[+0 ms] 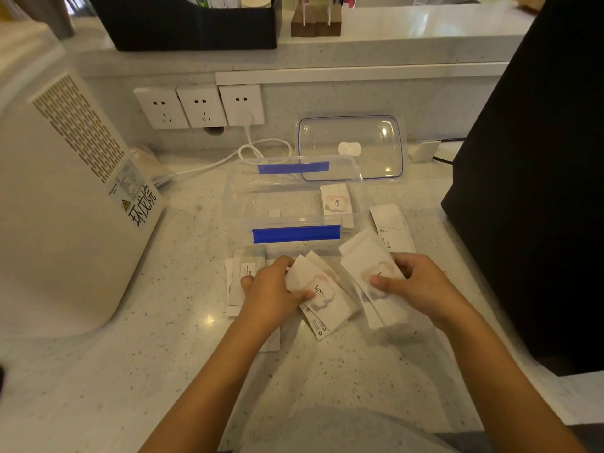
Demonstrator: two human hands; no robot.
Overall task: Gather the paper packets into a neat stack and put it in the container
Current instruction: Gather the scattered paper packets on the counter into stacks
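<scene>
White paper packets printed "love." lie on the speckled counter in front of a clear plastic container (242, 204) with blue clips. My left hand (271, 289) grips a small fanned bunch of packets (323, 299). My right hand (421, 286) holds another bunch of packets (366, 263) just to the right. One packet (336, 199) lies inside the container at its right end. More packets lie loose: a few by my left hand (237, 282) and one face-down packet (392, 227) right of the container.
The container's clear lid (351, 147) leans against the back wall. A large white appliance (65, 191) stands on the left, a black box-like object (539, 158) on the right. Wall sockets (199, 106) and a white cable (248, 152) sit behind the container.
</scene>
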